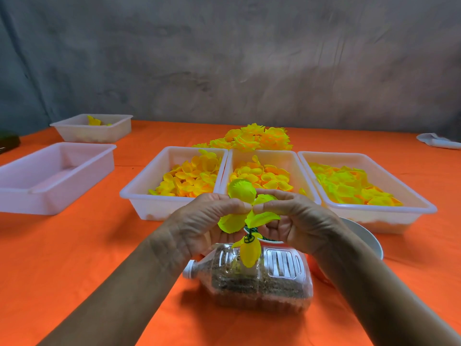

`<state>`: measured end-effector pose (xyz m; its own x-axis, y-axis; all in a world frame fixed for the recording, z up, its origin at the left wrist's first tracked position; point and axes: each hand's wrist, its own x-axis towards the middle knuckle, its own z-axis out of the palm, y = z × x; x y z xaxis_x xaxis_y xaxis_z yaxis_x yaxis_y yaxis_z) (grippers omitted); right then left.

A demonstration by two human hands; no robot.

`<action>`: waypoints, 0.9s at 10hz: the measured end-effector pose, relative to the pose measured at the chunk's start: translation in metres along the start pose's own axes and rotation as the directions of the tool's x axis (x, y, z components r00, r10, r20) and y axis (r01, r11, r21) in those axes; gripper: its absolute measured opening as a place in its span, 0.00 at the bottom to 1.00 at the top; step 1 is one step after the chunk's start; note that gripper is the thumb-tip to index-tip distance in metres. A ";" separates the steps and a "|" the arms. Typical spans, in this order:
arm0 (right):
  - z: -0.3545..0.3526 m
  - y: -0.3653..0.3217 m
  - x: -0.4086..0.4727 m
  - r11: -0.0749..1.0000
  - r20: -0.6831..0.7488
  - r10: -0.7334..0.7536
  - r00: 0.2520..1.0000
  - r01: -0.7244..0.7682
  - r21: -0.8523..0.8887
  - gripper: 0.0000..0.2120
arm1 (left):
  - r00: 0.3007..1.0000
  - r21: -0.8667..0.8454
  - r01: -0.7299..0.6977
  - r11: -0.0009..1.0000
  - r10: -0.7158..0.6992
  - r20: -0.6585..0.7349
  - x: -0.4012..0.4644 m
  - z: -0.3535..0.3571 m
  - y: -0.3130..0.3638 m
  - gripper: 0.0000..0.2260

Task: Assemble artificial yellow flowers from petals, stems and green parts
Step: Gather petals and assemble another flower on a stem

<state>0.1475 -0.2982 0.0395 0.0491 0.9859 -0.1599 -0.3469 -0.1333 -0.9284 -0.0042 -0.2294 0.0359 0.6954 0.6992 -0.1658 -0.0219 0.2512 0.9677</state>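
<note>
Our left hand [199, 221] and right hand [296, 218] pinch the yellow petal layer [249, 216], fingers clamped together; pressing unevenly could tear petals or topple the sand-filled bottle [259, 278].

Three petal trays [267, 156] sit side by side at centre frame, finished flowers [257, 137] behind them, a bottle [259, 283] lying lower centre, two trays [57, 176] at left.

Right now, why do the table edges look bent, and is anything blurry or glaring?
Head view: the wide-angle lens bows the orange tablecloth and outer trays; the plastic bottle shows soft glare; the petals pinched by the left hand and right hand look oversaturated, slightly soft.
</note>
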 end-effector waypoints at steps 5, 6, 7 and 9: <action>-0.001 0.002 -0.001 1.000 0.012 0.000 1.000 0.000 -0.004 0.16 | 0.995 0.029 0.000 1.000 -0.003 0.095 0.012 -0.018 -0.009 0.11; 0.000 0.003 0.000 0.999 -0.025 0.037 0.999 -0.036 0.027 0.11 | 0.996 0.024 0.021 0.999 -0.023 0.084 0.016 -0.021 -0.009 0.13; -0.001 0.006 0.001 0.997 -0.073 0.069 0.995 -0.067 0.036 0.11 | 0.991 0.021 0.032 0.999 -0.035 0.126 0.014 -0.021 -0.012 0.15; 0.000 0.004 0.001 0.997 -0.103 0.079 0.992 -0.079 0.004 0.08 | 0.989 -0.011 0.019 1.000 -0.017 0.145 -0.003 -0.012 -0.016 0.13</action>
<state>0.1465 -0.2981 0.0359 0.1176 0.9567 -0.2663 -0.3532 -0.2103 -0.9116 -0.0140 -0.2273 0.0190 0.7928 0.5900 -0.1531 -0.0166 0.2719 0.9622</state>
